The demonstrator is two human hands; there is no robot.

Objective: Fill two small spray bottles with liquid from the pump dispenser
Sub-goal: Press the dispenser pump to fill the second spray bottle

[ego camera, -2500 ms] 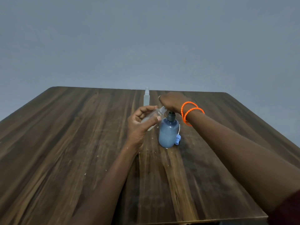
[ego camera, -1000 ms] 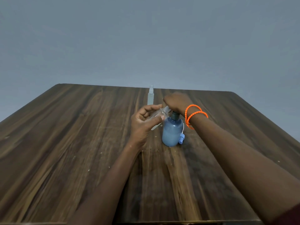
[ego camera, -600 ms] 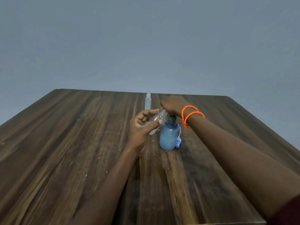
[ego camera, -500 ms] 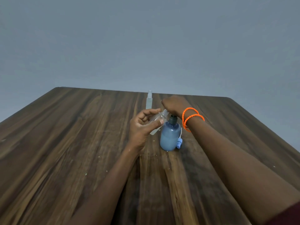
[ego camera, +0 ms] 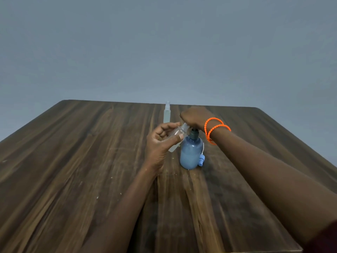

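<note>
A blue pump dispenser [ego camera: 190, 155] stands on the wooden table [ego camera: 73, 161]. My right hand [ego camera: 193, 115] sits on top of its dark pump head, fingers curled down over it and hiding the nozzle. My left hand [ego camera: 160, 143] grips a small clear spray bottle [ego camera: 177, 136], uncapped and tilted, with its open mouth up against the pump head. A second small clear spray bottle [ego camera: 167, 112] stands upright with its cap on, farther back. A light blue spray cap [ego camera: 201, 160] with a thin white tube leans against the dispenser's right side.
Orange bead bracelets [ego camera: 215, 129] circle my right wrist. The table's far edge lies just behind the standing bottle, with a plain grey wall beyond. Bare dark wood extends left, right and toward me.
Both hands keep their hold at the pump head and the tilted bottle. Only the camera view has shifted slightly.
</note>
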